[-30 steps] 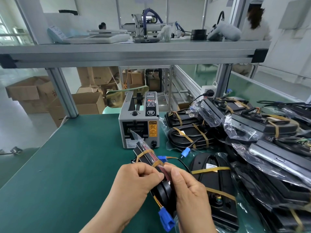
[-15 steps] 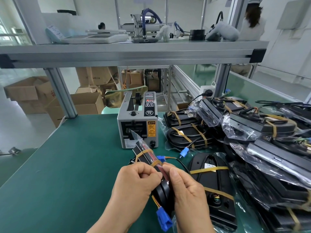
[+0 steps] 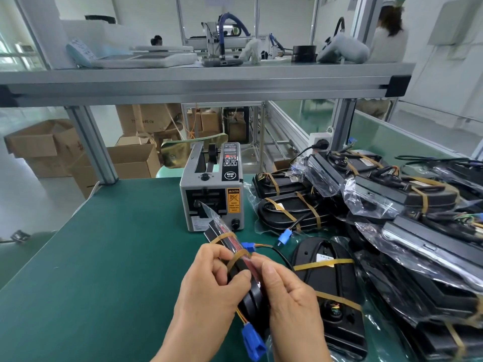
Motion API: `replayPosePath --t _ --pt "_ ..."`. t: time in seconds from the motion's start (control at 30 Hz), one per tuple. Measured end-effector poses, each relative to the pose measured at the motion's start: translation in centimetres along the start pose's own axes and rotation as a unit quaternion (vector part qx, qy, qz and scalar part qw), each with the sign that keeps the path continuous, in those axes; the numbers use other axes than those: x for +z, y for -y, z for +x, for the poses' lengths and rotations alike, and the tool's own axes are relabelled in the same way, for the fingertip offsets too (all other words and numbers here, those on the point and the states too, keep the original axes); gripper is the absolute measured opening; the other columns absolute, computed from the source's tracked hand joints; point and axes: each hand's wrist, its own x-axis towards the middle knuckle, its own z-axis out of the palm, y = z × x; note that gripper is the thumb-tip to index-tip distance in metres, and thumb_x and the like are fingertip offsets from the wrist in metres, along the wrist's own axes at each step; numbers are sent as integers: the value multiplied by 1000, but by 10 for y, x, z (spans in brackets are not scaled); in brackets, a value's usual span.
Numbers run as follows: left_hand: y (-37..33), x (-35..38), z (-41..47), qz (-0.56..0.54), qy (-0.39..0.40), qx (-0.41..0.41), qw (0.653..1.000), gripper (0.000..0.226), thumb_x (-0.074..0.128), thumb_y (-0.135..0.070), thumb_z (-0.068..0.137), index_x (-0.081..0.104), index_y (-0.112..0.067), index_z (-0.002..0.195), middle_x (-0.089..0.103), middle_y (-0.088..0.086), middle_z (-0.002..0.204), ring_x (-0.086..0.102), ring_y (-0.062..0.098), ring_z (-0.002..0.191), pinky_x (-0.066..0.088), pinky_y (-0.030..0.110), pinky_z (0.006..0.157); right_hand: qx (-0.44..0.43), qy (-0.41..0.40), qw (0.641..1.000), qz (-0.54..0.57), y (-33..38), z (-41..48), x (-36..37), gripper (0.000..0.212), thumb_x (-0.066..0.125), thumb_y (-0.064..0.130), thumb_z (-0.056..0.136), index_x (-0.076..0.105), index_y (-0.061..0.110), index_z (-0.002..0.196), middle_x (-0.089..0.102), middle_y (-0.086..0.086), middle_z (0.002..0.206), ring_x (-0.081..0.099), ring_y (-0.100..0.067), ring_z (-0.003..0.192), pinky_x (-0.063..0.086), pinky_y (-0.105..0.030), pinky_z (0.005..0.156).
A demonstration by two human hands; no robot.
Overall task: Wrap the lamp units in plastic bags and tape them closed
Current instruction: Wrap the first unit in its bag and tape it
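Note:
I hold a black lamp unit [image 3: 251,296] on edge over the green table, its far end in a clear plastic bag [image 3: 217,223]. My left hand [image 3: 211,286] grips its left side, thumb and fingers curled at a tan band. My right hand [image 3: 290,296] pinches the unit's upper edge from the right. A blue connector [image 3: 252,340] on orange wires hangs from the near end. A second blue connector [image 3: 248,247] sits behind my fingers. A grey tape dispenser [image 3: 213,194] stands just beyond.
Several bagged and banded lamp units [image 3: 295,212] are piled across the right of the green table [image 3: 104,257]. One more lamp unit [image 3: 332,291] lies beside my right hand. An aluminium shelf frame [image 3: 198,82] spans overhead. Cardboard boxes [image 3: 47,147] stand on the floor at left.
My hands and the lamp unit stay almost where they were. My left fingers have shifted slightly on the tan band.

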Motion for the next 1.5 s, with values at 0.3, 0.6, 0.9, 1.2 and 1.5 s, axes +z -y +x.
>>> replayPosePath --t 0.3,0.6,0.9,1.2,1.5 --pt "6 0 10 -47 18 -5 999 21 81 -27 77 61 -32 76 40 -11 51 37 6 47 38 17 48 7 -11 1000 -18 0 -1 1 31 54 20 101 80 36 95 77 8 108 71 -12 106 53 -44 99" --pt "5 -10 9 -38 91 4 995 33 86 -20 72 61 -29 91 44 -13 55 42 5 52 42 25 59 37 2 999 33 14 -3 -3 34 54 12 100 83 24 86 79 5 97 74 -6 90 55 -13 68" --pt "9 -4 10 -52 65 -12 996 45 91 -28 65 55 -25 91 46 -13 56 40 8 52 39 30 57 -65 94 938 -328 59 48 10 30 76 34 84 65 35 111 65 22 104 60 8 103 47 -13 90" --pt "5 -5 8 -58 55 -28 996 50 89 -31 53 56 -20 90 47 -14 54 42 6 54 41 30 59 -139 102 845 -507 48 90 52 25 72 39 77 49 27 75 55 11 88 55 -11 79 40 -27 67" --pt "4 -9 6 -40 55 -33 997 54 83 -41 48 53 -23 89 48 -15 52 41 4 54 42 31 62 -108 82 882 -452 36 99 51 28 59 32 93 49 24 68 56 7 83 53 -14 77 40 -30 71"
